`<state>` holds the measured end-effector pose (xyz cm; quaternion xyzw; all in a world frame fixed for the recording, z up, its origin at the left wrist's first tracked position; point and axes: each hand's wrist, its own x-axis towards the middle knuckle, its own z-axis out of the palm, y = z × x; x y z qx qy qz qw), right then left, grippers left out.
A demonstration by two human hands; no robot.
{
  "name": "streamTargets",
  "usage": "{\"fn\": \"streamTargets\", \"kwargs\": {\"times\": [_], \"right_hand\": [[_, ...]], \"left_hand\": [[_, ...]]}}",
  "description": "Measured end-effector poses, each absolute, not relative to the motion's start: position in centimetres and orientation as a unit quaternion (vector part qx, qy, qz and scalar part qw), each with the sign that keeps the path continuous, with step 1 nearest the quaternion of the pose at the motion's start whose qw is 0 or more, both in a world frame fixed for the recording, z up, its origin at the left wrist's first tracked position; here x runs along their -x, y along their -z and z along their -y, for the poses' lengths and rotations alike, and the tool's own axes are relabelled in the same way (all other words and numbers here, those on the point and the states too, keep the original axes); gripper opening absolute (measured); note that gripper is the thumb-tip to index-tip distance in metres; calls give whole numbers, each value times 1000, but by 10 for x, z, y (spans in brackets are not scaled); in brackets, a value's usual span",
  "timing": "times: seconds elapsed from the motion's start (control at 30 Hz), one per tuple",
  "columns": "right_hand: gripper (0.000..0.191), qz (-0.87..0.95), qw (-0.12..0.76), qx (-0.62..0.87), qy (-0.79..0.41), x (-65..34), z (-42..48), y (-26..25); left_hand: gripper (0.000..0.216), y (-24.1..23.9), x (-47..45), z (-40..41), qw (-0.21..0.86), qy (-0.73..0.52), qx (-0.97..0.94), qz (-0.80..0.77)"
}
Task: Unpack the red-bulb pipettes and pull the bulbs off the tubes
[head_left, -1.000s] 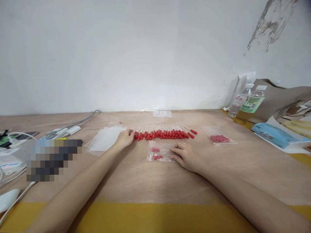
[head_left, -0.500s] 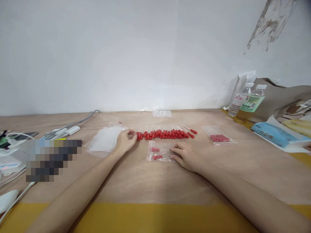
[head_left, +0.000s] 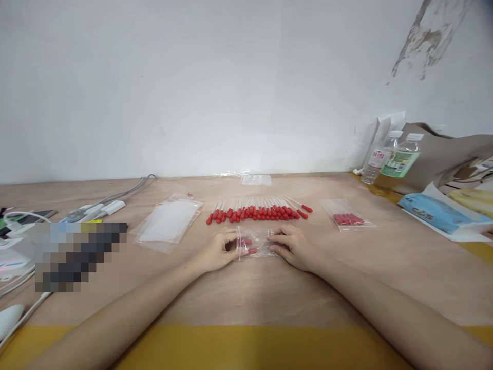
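A clear zip bag lies in front of me with two red-bulbed droppers inside it. My left hand is at the bag's left end, thumb and fingers gripping the edges of its mouth. At the opposite end, my right hand holds the bag with curved fingers. Just beyond both hands runs a row of red-bulbed droppers, their bulbs towards me and their pale stems towards the wall.
Empty clear bags are stacked on the left. To the right lies a filled bag of droppers. Two bottles and a blue tissue pack stand farther right. Cables and chargers occupy the left side.
My left hand has moved from the left end of the dropper row towards me and right, onto the bag's mouth. My right hand has stayed on the bag.
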<state>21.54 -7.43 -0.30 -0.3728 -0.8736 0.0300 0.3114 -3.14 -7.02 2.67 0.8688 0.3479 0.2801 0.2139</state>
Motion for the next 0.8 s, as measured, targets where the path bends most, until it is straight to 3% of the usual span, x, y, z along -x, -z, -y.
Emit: {"fn": "streamTargets", "kwargs": {"times": [0.17, 0.47, 0.67, 0.8], "right_hand": [[22, 863, 314, 394, -19, -213, 74, 3], [24, 861, 312, 400, -25, -212, 73, 4], [25, 865, 313, 391, -39, -214, 74, 3], [24, 864, 311, 393, -43, -214, 74, 2]], "left_hand": [[43, -24, 31, 73, 189, -255, -887, -335], [19, -24, 27, 80, 137, -268, -889, -346], [18, -27, 38, 79, 82, -255, -914, -305], [17, -33, 48, 75, 114, -282, -891, -337]]}}
